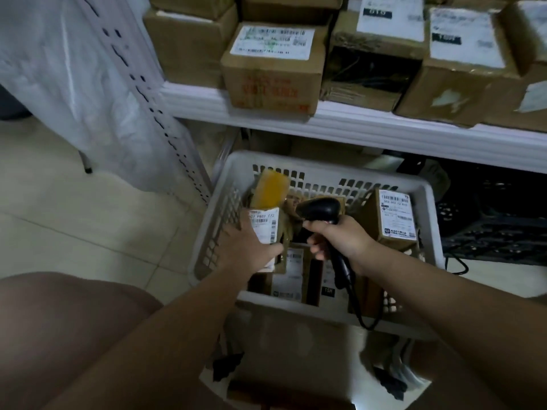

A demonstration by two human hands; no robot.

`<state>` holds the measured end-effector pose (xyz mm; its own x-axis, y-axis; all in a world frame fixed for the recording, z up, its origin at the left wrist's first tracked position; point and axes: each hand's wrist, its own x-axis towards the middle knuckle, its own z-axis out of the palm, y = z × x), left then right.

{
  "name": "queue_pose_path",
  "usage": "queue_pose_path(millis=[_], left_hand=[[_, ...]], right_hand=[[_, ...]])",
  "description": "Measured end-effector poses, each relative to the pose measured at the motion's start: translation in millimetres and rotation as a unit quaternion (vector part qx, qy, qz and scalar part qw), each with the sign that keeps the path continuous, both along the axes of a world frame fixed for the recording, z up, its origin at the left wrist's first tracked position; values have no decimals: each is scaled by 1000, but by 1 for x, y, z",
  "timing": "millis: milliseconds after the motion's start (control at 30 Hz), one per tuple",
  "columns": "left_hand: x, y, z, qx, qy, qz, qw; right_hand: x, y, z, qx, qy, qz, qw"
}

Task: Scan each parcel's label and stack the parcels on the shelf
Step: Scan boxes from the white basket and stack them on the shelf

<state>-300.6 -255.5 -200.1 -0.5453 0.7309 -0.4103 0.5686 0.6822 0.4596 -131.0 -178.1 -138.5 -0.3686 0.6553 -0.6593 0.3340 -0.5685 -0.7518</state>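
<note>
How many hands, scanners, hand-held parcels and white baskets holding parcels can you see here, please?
Hands: 2, the left hand and the right hand
Scanners: 1, the scanner in the right hand
Hand-held parcels: 1, the parcel in the left hand
White baskets: 1, the basket
Total: 5

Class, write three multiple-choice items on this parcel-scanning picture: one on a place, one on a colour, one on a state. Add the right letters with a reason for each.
1. Where is the parcel that the left hand holds?
A. on the shelf
B. over the white basket
C. on the floor

2. What colour is the scanner?
A. black
B. yellow
C. white

3. How does the right hand stand?
A. open and empty
B. flat on the shelf
C. closed on the scanner's grip

Answers: 1 B, the taped parcel is above the basket. 2 A, its head and cable are black. 3 C, the fingers wrap the handle.
</note>
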Motion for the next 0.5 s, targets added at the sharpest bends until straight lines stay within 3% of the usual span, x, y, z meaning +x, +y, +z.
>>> queue_pose_path(millis=[100,200,300,400,500], left_hand=[[7,5,35,76,-97,27,992],[4,14,73,155,-106,-20,982],[-4,21,121,232,-202,-78,948],[-8,30,167,231,-312,-126,913],[-13,37,186,183,-372,-104,904]], right_hand=[[5,-5,16,23,34,-7,999],[9,-4,45,58,86,1,995],[16,10,82,145,149,-20,978],[29,20,116,206,192,4,959],[41,20,125,214,220,1,952]])
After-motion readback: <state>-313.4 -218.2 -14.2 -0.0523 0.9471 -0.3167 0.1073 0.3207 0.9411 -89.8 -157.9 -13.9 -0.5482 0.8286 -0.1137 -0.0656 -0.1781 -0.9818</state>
